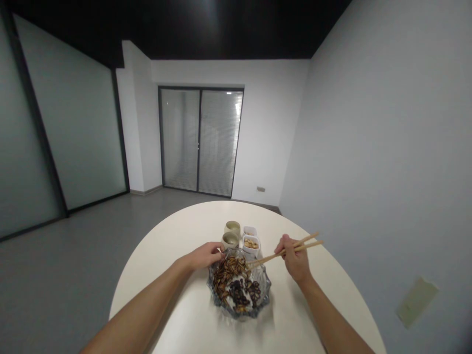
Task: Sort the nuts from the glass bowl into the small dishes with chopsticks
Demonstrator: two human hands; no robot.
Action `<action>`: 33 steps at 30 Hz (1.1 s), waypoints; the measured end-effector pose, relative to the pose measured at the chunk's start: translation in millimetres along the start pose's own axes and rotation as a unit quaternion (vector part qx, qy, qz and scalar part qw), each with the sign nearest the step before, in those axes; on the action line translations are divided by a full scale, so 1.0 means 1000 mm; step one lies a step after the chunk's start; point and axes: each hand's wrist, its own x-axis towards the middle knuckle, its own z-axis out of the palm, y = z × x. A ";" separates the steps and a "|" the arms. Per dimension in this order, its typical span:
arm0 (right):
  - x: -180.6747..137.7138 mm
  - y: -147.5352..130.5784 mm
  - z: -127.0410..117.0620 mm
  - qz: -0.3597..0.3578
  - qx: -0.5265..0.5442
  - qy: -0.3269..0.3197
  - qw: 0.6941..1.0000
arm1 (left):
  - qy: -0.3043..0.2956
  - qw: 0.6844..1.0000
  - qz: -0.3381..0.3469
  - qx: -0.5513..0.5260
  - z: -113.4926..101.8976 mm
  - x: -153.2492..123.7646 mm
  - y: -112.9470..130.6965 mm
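A scalloped glass bowl (266, 290) stands near me on the table. Brown, elongated seeds that look like sunflower seeds (222, 278) fill its left and far parts, and darker seeds (239, 294) lie over something white at its middle and right. My left hand (207, 255) is at the far left rim, its fingers bent and closed on the bowl's edge. To the right, my right hand (293, 255) grips a pair of wooden chopsticks (271, 257). Their tips reach over the rim to the seeds at the far right of the bowl; whether they pinch anything is too small to tell.
Beyond the bowl stand two greenish cups (231, 239), one behind the other. Beside them, a white dish (251, 250) holds pale yellow, nut-like pieces, with another small white dish (250, 230) behind it. The round white table (177, 314) has its curved edge on both sides.
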 end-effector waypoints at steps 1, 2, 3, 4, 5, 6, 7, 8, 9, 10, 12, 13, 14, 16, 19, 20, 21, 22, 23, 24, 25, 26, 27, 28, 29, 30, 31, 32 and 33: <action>0.001 -0.001 -0.003 0.000 -0.005 -0.015 1.000 | 0.000 1.000 0.002 0.001 0.000 0.000 0.000; 0.002 -0.001 -0.005 -0.001 -0.011 -0.027 1.000 | -0.001 1.000 0.004 0.000 0.000 0.000 -0.001; 0.002 -0.002 -0.007 -0.001 -0.018 -0.038 0.999 | -0.003 1.000 0.006 -0.001 0.000 0.000 -0.001; 0.003 -0.003 -0.008 -0.001 -0.025 -0.049 0.998 | -0.005 1.000 0.006 -0.002 0.000 0.000 -0.001; 0.003 -0.003 -0.008 0.000 -0.032 -0.059 0.998 | -0.006 1.000 0.004 -0.002 0.000 0.000 -0.001; 0.002 -0.004 -0.008 0.001 -0.039 -0.071 0.997 | -0.006 1.000 0.003 -0.001 0.000 0.001 -0.001; 0.002 -0.005 -0.008 0.002 -0.045 -0.084 0.995 | -0.005 1.000 0.001 0.001 0.000 0.001 -0.002; 0.002 -0.006 -0.008 0.002 -0.051 -0.096 0.994 | -0.004 1.000 0.000 0.003 0.001 0.001 -0.002; 0.001 -0.006 -0.007 0.001 -0.057 -0.106 0.993 | -0.003 1.000 -0.001 0.003 0.001 0.001 -0.002; 0.001 -0.007 -0.007 -0.001 -0.063 -0.114 0.991 | -0.002 1.000 -0.003 0.002 0.001 0.001 -0.003; 0.000 -0.009 -0.007 -0.002 -0.071 -0.127 0.989 | -0.001 1.000 -0.008 -0.001 0.001 0.002 -0.003; 0.000 -0.009 -0.007 -0.001 -0.073 -0.132 0.989 | -0.001 1.000 -0.011 -0.002 0.001 0.002 -0.003; 0.000 -0.009 -0.007 0.000 -0.075 -0.137 0.988 | 0.000 1.000 -0.013 -0.004 0.001 0.002 -0.003; 0.000 -0.010 -0.007 0.002 -0.077 -0.144 0.987 | 0.000 1.000 -0.014 -0.011 0.001 0.002 -0.002; 0.000 -0.009 -0.007 0.004 -0.082 -0.157 0.984 | -0.004 1.000 -0.013 -0.022 0.002 0.001 0.000; 0.000 -0.009 -0.007 0.005 -0.084 -0.160 0.983 | -0.004 1.000 -0.013 -0.026 0.002 0.001 0.001; 0.000 -0.009 -0.007 0.005 -0.086 -0.164 0.983 | -0.004 0.999 -0.013 -0.029 0.002 0.001 0.001; 0.000 -0.009 -0.007 0.005 -0.088 -0.167 0.982 | -0.003 0.999 -0.012 -0.031 0.002 0.001 0.001; 0.001 -0.008 -0.008 0.006 -0.090 -0.170 0.981 | -0.002 0.999 -0.011 -0.032 0.002 0.001 0.001; 0.001 -0.008 -0.008 0.006 -0.092 -0.173 0.981 | -0.001 0.999 -0.010 -0.032 0.002 0.001 0.000; 0.001 -0.008 -0.009 0.007 -0.095 -0.176 0.980 | -0.001 1.000 -0.008 -0.030 0.002 0.001 0.000; 0.001 -0.008 -0.009 0.008 -0.097 -0.178 0.979 | -0.001 1.000 -0.007 -0.029 0.002 0.001 -0.001; 0.001 -0.007 -0.009 0.010 -0.100 -0.178 0.979 | -0.001 1.000 -0.006 -0.027 0.002 0.002 -0.002; 0.001 -0.007 -0.010 0.012 -0.102 -0.179 0.979 | -0.003 1.000 -0.004 -0.025 0.001 0.002 -0.003; 0.001 -0.007 -0.011 0.015 -0.103 -0.180 0.978 | -0.004 1.000 -0.002 -0.023 0.001 0.002 -0.004; 0.001 -0.006 -0.011 0.020 -0.104 -0.181 0.978 | -0.005 1.000 0.001 -0.020 0.001 0.002 -0.005; 0.001 -0.006 -0.012 0.024 -0.104 -0.182 0.978 | -0.005 1.000 0.004 -0.019 0.001 0.003 -0.006; 0.002 -0.006 -0.012 0.029 -0.104 -0.182 0.977 | -0.005 1.000 0.007 -0.017 0.001 0.003 -0.006; 0.002 -0.006 -0.012 0.033 -0.104 -0.181 0.977 | -0.005 1.000 0.009 -0.017 0.001 0.003 -0.006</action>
